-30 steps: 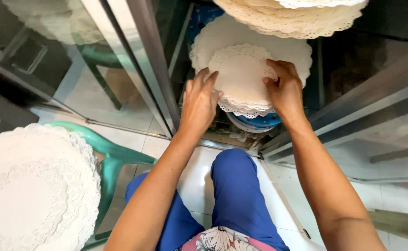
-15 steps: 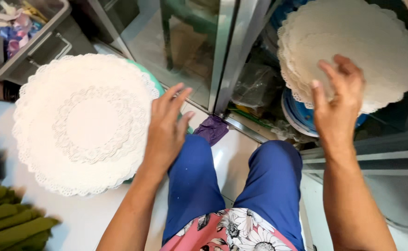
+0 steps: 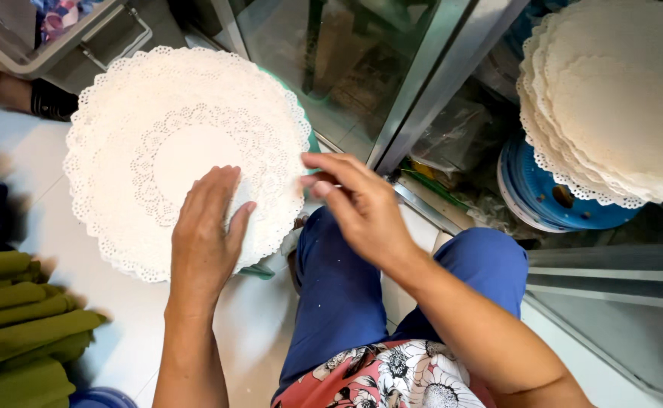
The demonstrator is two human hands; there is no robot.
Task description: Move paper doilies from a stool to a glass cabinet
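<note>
On the green stool at your left, your left hand [image 3: 207, 234] now lies flat on the white doily stack [image 3: 184, 155], holding nothing; your right hand [image 3: 361, 208], fingers loosely open and empty, has swung over from the other stack [image 3: 618, 98], so work has moved here.

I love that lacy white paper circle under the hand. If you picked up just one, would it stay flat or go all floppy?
Probably floppy: the paper doily looks very thin and is punched full of tiny holes. It likely weighs almost nothing. The scalloped lace edge could tear easily, so the left hand lying flat on it seems a gentle way to handle it.
</note>
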